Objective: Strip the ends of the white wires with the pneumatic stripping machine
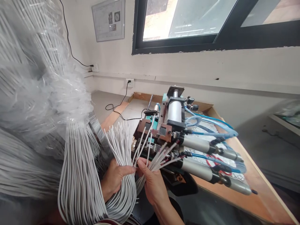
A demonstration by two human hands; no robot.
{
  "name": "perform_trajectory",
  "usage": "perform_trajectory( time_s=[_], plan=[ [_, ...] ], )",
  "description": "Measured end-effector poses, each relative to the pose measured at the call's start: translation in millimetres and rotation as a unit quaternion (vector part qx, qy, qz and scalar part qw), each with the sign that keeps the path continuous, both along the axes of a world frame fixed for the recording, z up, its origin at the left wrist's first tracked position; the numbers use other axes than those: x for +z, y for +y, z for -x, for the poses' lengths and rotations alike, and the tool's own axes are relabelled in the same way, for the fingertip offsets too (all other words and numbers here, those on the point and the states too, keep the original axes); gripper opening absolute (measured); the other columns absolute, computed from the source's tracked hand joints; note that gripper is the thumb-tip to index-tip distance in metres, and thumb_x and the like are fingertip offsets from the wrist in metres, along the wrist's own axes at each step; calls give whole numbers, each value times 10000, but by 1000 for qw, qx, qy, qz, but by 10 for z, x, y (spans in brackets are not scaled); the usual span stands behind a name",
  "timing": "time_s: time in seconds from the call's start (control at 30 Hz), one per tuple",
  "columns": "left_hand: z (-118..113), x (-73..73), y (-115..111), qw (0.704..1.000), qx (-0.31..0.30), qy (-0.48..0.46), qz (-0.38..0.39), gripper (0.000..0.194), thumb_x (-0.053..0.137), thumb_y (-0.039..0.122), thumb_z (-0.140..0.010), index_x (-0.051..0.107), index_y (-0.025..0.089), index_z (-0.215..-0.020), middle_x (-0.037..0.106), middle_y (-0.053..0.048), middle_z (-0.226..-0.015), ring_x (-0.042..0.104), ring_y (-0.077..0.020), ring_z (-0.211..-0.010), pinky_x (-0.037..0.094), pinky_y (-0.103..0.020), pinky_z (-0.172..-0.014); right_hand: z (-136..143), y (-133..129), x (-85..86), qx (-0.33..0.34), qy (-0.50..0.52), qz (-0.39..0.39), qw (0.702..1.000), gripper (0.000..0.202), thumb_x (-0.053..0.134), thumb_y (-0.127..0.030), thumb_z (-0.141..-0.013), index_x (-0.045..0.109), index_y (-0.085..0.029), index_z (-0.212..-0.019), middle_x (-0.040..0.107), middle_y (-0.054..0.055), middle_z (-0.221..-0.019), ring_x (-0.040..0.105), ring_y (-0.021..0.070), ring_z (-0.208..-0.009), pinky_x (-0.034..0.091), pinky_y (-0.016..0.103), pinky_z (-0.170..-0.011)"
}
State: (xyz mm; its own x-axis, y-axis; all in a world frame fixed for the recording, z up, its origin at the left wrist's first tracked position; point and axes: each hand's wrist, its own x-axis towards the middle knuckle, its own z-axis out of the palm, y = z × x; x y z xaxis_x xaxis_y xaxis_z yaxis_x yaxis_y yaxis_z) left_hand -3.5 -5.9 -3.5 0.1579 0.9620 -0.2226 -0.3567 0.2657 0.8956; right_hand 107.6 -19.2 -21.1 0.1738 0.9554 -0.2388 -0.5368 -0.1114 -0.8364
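Clear plastic (47, 81) wraps a heap of grey wires (78, 162) at the far left, perhaps several bundles, though blur makes the number hard to tell. Next comes one framed sheet (109, 20) on the wall, above one socket (95, 67). One left hand (112, 179) has its grip closed round one thick bundle (120, 143), its many ends pointing up, beside the machine. One right hand (153, 182) follows, its grip narrow, pinching one smaller cluster (158, 157) of fanned strands. Rightward, one machine (165, 129) with one upright cylinder (174, 111) and two slanting cylinders (197, 145) sits on one desk (225, 195).
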Motion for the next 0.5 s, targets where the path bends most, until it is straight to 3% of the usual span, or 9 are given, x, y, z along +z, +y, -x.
perform_trajectory(
  time_s=[0.1, 0.2, 0.33, 0.5],
  plan=[
    [8, -7, -12, 999, -15, -5, -39, 191, 633, 51, -526, 653, 144, -691, 651, 10, -628, 566, -156, -617, 456, -274, -625, 16, -51, -43, -38, -58, -34, 997, 253, 691, -407, -651, 634, -160, -655, 515, -24, -530, 406, 116, -527, 323, 261, -555],
    [41, -67, -11, 1000, -13, 10, -15, 138, 644, 62, -536, 644, 139, -651, 640, 7, -586, 566, -153, -578, 455, -275, -597, 7, -100, -86, -46, -65, -42, 996, 244, 652, -401, -696, 619, -163, -656, 568, -8, -581, 428, 115, -539, 334, 257, -560],
    [75, -126, 11, 1000, 10, -2, 25, 96, 650, 90, -546, 636, 137, -628, 628, 7, -562, 588, -157, -549, 466, -287, -586, -9, -77, -104, -105, -30, 0, 994, 243, 699, -380, -635, 608, -155, -652, 564, -19, -563, 422, 101, -505, 327, 243, -518],
    [54, -49, 28, 998, 22, -22, 47, 141, 659, 102, -531, 640, 129, -667, 621, 9, -567, 605, -159, -535, 484, -295, -573, -15, 76, 1, -143, 89, 53, 984, 236, 758, -298, -534, 598, -147, -620, 547, -39, -508, 417, 81, -454, 333, 218, -456]
  ],
)
